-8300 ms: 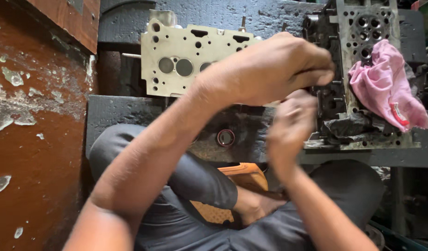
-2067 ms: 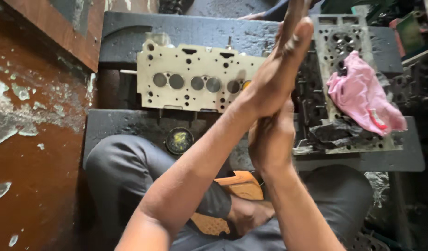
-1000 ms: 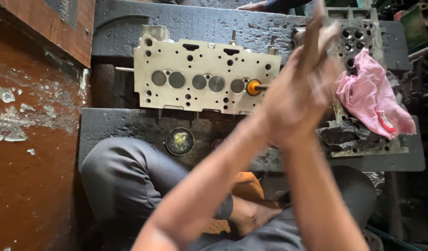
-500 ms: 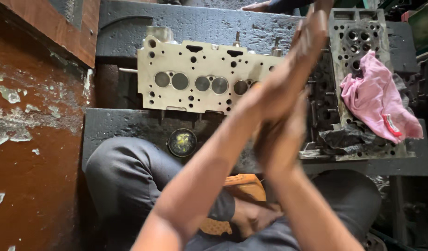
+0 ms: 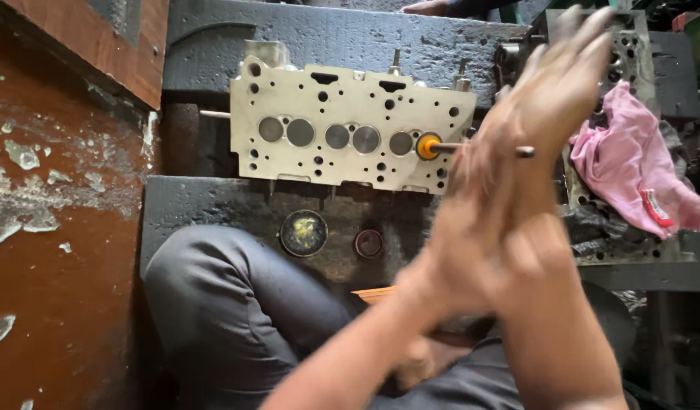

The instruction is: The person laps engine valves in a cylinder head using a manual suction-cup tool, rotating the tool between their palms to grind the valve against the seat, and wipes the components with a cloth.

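Note:
A pale metal cylinder head [image 5: 350, 106] stands on edge against a dark block, its row of round valves facing me. A thin stick [image 5: 450, 146] with an orange suction cup [image 5: 426, 146] is stuck on the rightmost valve. My left hand [image 5: 475, 205] and my right hand [image 5: 562, 91] are pressed palm to palm with the stick's free end squeezed between them. The left hand covers the stick from in front. The right hand's fingers reach up past it and are blurred.
A small round tin of yellowish paste [image 5: 303, 232] and a smaller dark lid [image 5: 369, 244] lie on the dark ledge [image 5: 205, 205]. A pink rag [image 5: 623, 167] lies on a second cylinder head [image 5: 631, 53]. A red-brown wall [image 5: 61, 228] stands left. Another person's hand [image 5: 429, 7] shows at the top.
My palms have kept sliding back and forth against each other with the stick between them. The cylinder head, tin and rag have stayed in place.

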